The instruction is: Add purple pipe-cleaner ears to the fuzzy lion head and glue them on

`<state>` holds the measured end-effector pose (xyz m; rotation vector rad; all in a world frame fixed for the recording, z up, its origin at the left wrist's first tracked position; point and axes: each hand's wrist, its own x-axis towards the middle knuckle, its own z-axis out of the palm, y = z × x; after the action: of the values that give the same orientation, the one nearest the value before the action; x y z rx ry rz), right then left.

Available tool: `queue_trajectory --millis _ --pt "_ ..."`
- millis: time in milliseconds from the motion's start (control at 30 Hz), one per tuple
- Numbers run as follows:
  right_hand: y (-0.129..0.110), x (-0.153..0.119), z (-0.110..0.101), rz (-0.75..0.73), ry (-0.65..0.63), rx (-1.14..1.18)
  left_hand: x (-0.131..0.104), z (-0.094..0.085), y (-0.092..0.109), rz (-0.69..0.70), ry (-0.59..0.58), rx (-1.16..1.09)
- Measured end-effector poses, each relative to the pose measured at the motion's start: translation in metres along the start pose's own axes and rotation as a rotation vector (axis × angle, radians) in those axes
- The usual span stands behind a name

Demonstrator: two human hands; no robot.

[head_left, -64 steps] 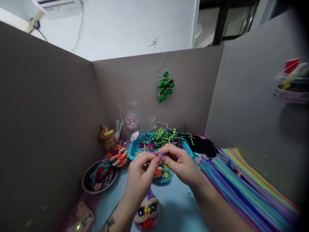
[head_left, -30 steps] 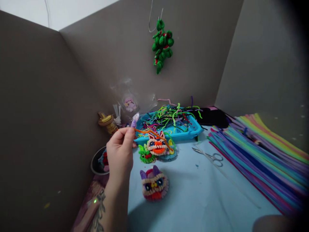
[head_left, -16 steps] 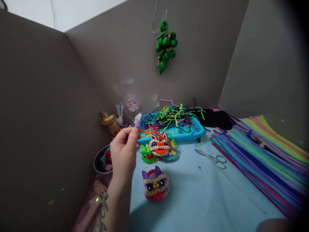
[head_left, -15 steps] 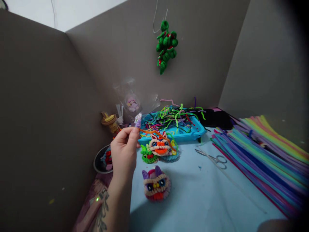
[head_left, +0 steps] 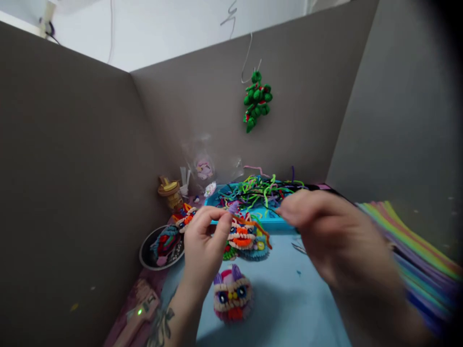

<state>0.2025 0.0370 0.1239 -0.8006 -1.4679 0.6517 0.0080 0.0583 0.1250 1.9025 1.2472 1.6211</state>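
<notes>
Between the thumb and fingers of my left hand is a small purple fuzzy piece, with an orange fuzzy stem trailing to the right. My right hand is raised over the right side of the mat, smeared by motion, its fingers bunched; what they hold, if anything, is unclear. Below my left hand a purple-eared pipe-cleaner head with blue eyes rests on the light blue mat. Behind the orange stem sits an orange-mouthed head, beside partly hidden green and blue pieces.
A blue tray holds tangled stem scraps. Scissors are mostly hidden by my right hand. Colourful stems lie at right. A dark bowl and glue gun are at left; a green ornament hangs behind.
My right hand has come in from the lower right corner, covering part of the scissors and stems. My left hand, still pinching the purple piece, has shifted right. The view has tilted up.
</notes>
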Motion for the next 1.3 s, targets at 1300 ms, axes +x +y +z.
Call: queue_trajectory --millis 1300 --pt "0.024 0.022 0.033 0.075 -0.216 0.286 -0.006 0.012 0.019 -1.000 -0.421 -1.164"
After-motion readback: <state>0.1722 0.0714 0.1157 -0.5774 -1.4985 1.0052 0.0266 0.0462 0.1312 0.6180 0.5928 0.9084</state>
